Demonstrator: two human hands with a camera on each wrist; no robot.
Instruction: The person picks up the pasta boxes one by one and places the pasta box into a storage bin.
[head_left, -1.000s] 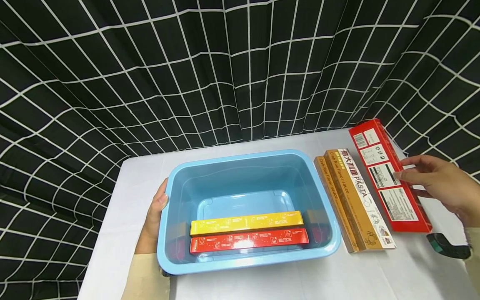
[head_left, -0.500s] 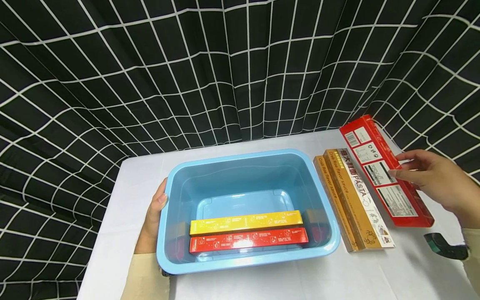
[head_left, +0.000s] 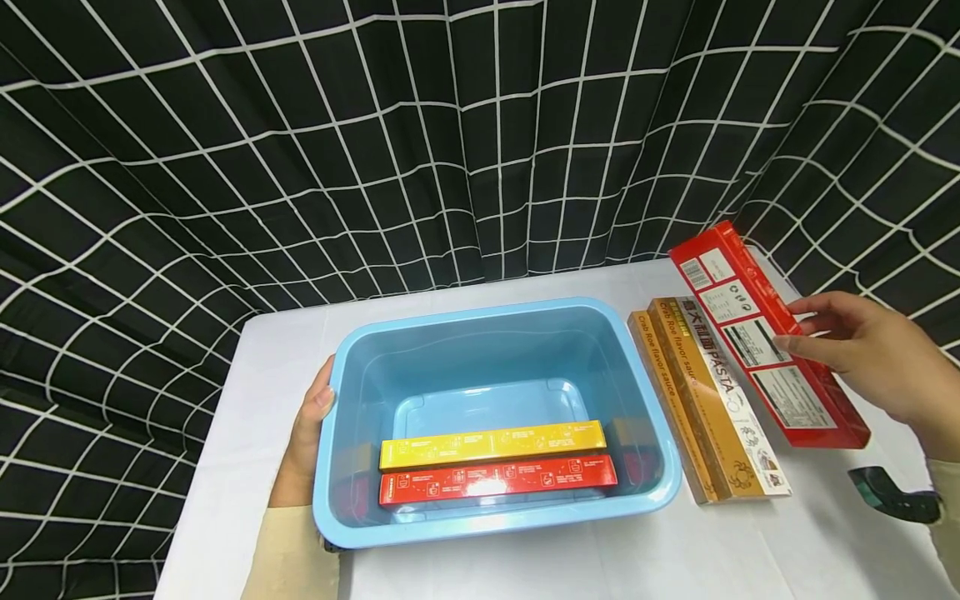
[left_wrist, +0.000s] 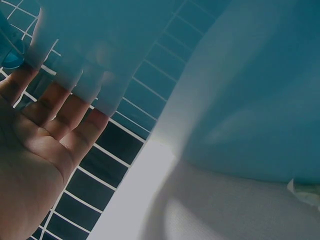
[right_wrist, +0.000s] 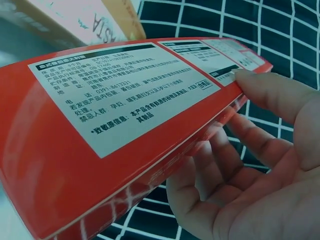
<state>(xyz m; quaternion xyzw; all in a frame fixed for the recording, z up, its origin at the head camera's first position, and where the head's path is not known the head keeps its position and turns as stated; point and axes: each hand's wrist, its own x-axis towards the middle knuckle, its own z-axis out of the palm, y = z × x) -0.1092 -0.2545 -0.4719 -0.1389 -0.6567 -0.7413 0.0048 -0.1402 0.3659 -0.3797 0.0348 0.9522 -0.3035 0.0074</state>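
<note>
My right hand pinches a red pasta box by its long right edge. Its thumb lies on the printed face and the other fingers are beneath, as the right wrist view shows. The red box tilts above the white table with its far end raised. My left hand grips the left rim of a blue plastic bin; in the left wrist view its fingers reach up along the bin's outer wall. Inside the bin, a yellow box and another red box lie side by side near the front wall.
Two brown boxes, a narrow one and a pasta box with a white face, lie between the bin and the red box. Black cloth with a white grid hangs around the white table.
My right hand has lifted the red pasta box and shifted it slightly left and away; its far end now rises higher, near the brown boxes. The left hand and bin stay put.
</note>
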